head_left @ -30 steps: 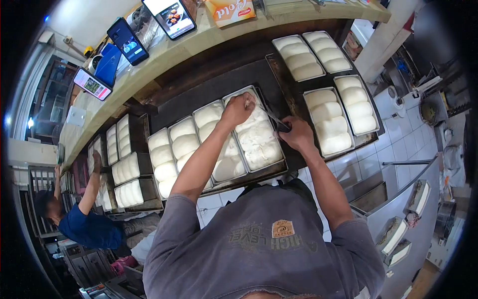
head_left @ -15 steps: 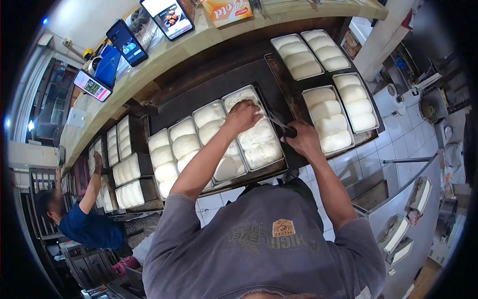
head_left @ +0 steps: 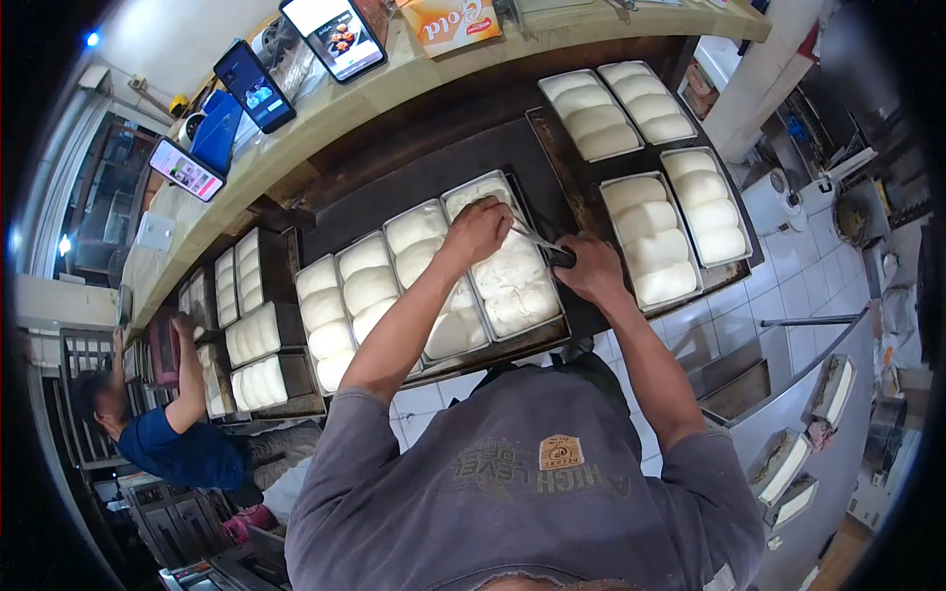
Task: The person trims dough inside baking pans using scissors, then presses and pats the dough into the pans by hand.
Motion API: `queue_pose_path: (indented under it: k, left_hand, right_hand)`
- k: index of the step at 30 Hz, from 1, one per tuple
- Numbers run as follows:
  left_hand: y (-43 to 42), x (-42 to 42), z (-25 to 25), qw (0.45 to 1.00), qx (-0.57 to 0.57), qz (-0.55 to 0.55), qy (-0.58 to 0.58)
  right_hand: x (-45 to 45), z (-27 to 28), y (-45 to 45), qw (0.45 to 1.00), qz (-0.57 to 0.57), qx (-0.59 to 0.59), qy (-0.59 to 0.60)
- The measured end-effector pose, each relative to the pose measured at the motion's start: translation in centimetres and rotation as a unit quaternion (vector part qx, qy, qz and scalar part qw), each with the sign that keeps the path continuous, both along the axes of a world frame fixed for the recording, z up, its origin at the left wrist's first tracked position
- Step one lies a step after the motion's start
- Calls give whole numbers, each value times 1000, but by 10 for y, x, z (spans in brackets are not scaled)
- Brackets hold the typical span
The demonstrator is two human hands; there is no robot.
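Observation:
Scissors (head_left: 537,239) with dark handles are gripped in my right hand (head_left: 591,268), their blades pointing left over the rightmost pan (head_left: 514,286) of the near group. My left hand (head_left: 479,231) is closed above the same pan, close to the blade tips; whatever its fingers pinch is too small to make out. The dough in this pan looks rough and cut up. Just to the left, another pan of dough (head_left: 416,231) lies partly under my left forearm, and a pan of smooth dough (head_left: 325,315) is farther left.
More dough pans (head_left: 650,236) sit on a tray at the right. Several phones (head_left: 254,87) and an orange box (head_left: 450,22) stand on the wooden shelf (head_left: 394,89). At the left, a co-worker in blue (head_left: 177,448) reaches toward other pans (head_left: 258,333).
My left hand has come down and toward the scissor blades, and its fingers have closed up. The co-worker's hand has drawn back a little from the far-left pans.

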State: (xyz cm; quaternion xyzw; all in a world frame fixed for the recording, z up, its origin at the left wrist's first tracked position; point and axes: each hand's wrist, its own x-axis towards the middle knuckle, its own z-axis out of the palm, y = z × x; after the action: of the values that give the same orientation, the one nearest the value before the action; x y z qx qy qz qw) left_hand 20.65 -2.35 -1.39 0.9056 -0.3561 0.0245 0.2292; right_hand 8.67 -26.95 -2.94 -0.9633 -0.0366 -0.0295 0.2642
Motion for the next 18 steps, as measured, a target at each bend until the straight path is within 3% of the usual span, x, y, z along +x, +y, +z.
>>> queue_pose_path:
  k: [12, 16, 18]
  left_hand:
    - [-9, -14, 17, 992, -21, 16, -123]
    - [-9, -25, 28, 969, -160, 148, 114]
    - [-12, -40, 34, 932, -286, 188, 121]
  right_hand:
    - [25, 6, 16, 998, 16, -26, 59]
    - [15, 6, 15, 999, -11, 37, -1]
    - [7, 7, 7, 997, -17, 80, 0]
